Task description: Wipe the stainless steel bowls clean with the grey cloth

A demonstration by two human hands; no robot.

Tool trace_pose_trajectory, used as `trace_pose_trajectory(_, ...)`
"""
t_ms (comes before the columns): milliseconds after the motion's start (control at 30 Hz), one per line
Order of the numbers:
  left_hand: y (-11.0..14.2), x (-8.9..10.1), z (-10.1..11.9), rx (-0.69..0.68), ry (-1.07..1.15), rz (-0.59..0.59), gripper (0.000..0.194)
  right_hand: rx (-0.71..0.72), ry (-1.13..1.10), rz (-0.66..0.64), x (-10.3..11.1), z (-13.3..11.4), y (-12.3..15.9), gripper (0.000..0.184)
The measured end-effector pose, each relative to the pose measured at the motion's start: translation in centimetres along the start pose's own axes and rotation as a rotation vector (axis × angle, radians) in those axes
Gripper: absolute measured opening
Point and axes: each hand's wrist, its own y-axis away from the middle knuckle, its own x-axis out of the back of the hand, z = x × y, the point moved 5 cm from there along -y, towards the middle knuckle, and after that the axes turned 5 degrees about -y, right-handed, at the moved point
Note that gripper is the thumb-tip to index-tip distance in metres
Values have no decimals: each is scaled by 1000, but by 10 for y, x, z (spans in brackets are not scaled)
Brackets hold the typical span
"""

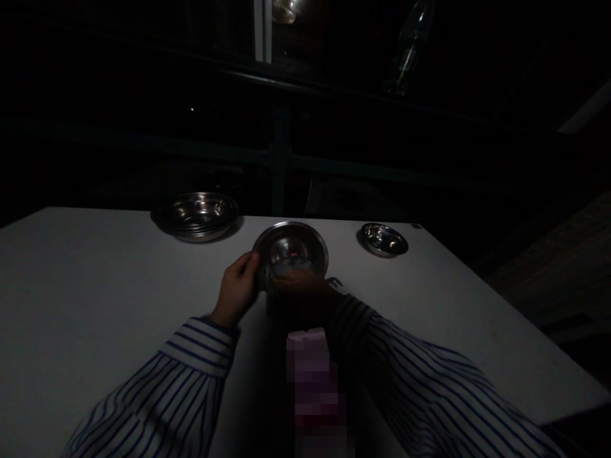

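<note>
A shiny metal bowl point(287, 230) is tilted toward me over the white table. My left hand point(237, 285) grips its left rim, thumb along the edge. My right hand point(303, 283) is at the bowl's near inside, in deep shadow. Under its fingers shows a greyish, crumpled thing point(296, 263), perhaps a cloth or scrubber; its kind is too dark to tell. A small bright metal piece point(335, 282) shows beside my right wrist. Both sleeves are striped.
A stack of metal bowls point(198, 219) stands at the table's back left edge. One smaller metal bowl point(384, 240) sits at the back right. Closer to me, a pinkish blurred object point(312, 366) lies between my forearms. Beyond the white table point(477, 331), a clear bottle point(408, 57) shows in the dark.
</note>
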Motion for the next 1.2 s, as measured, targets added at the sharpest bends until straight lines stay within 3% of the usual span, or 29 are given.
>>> trace_pose_trajectory(267, -2, -4, -5, 18, 38, -19, 43, -37, 64, -2, 13, 3, 18, 20)
trace_pose_trajectory(467, 0, 3, -1, -2, -29, 27, 41, -29, -167, 243, 10, -12, -17, 25)
trace_pose_trajectory(600, 1, 2, -1, -1, 10, 8, 39, -22, -23, 98, 4, -5, 3, 25)
trace_pose_trajectory(733, 0, 0, 0, -2, 17, 22, 36, -56, 126, 59, 14, 6, 29, 21)
trace_pose_trajectory(900, 0, -3, -2, 63, 76, 15, 43, -114, 46, -49, 11, 2, 14, 23)
trace_pose_trajectory(1033, 2, -6, 2, 18, 134, -70, 46, -195, -64, 37, 3, -1, -4, 27)
trace_pose_trajectory(1133, 3, -7, 2, -1, 146, -109, 47, -152, -138, 159, 4, -5, -7, 34)
trace_pose_trajectory(1200, 3, -8, 0, 5, 160, -111, 49, -146, -121, 152, 5, -5, -4, 35)
